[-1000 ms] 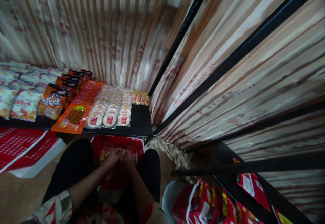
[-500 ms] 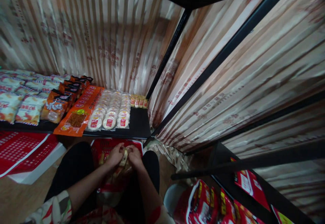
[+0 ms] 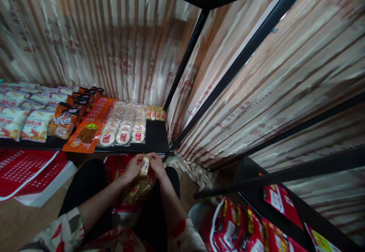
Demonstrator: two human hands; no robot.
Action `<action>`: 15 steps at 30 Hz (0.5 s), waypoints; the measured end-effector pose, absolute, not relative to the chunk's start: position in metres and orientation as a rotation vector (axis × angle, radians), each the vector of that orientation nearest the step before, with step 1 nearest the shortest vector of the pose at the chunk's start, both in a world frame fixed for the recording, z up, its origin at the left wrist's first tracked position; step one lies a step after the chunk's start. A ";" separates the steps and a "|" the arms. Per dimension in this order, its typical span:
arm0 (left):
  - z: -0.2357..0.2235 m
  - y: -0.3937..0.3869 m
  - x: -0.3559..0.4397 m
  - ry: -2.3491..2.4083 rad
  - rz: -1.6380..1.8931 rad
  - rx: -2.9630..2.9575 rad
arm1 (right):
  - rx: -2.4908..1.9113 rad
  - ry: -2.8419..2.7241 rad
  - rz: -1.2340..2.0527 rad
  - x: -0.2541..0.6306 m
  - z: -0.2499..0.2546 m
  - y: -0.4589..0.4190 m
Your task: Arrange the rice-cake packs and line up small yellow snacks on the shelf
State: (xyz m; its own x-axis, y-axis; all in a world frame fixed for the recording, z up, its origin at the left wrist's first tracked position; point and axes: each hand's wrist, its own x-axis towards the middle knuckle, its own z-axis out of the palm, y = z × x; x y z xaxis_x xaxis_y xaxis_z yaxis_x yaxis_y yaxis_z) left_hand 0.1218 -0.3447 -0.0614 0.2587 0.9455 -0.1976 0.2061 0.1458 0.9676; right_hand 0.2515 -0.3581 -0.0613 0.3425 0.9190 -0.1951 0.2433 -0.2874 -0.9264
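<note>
Between my two hands is a small pale-yellow snack packet (image 3: 145, 166) in clear wrapping. My left hand (image 3: 135, 168) pinches its left side with closed fingers. On the other side, my right hand (image 3: 156, 164) grips its upper right edge. Both hands are over a red basket (image 3: 111, 164) between my knees, close to the front edge of the black shelf (image 3: 155, 139). More clear-wrapped yellowish packets (image 3: 139, 191) lie in the basket below my hands. Small yellow packets (image 3: 155, 113) with red labels stand in a row at the shelf's back right corner.
Round white crackers (image 3: 123, 137), an orange bag of sticks (image 3: 88, 130), orange-black bags (image 3: 62, 122) and white bags (image 3: 35, 124) line the shelf. Another red basket (image 3: 31, 172) is at left. Red packages (image 3: 228, 225) sit at lower right, near a black frame bar (image 3: 228, 191).
Both hands have risen slightly toward the shelf edge with the packet, which now shows more of its face. More packets in the basket are visible below them.
</note>
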 end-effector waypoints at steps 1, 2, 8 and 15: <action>-0.062 -0.344 0.122 1.173 0.805 1.300 | -1.746 -0.993 0.997 0.251 -0.059 -0.357; -0.063 -0.344 0.123 1.148 0.828 1.271 | -1.743 -0.950 1.007 0.250 -0.056 -0.357; -0.056 -0.344 0.123 1.144 0.912 1.098 | -1.658 -0.813 1.015 0.245 -0.051 -0.354; -0.034 -0.347 0.120 1.189 0.948 0.963 | -1.636 -0.647 0.874 0.242 -0.057 -0.347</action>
State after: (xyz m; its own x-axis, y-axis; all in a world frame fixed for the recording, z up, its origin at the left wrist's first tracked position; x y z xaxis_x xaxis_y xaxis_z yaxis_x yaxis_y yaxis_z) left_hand 0.1204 -0.3470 -0.0336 0.1241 0.9466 -0.2975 -0.0787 0.3083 0.9480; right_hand 0.2423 -0.3471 -0.0566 0.5763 0.7903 -0.2083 -0.0316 -0.2331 -0.9719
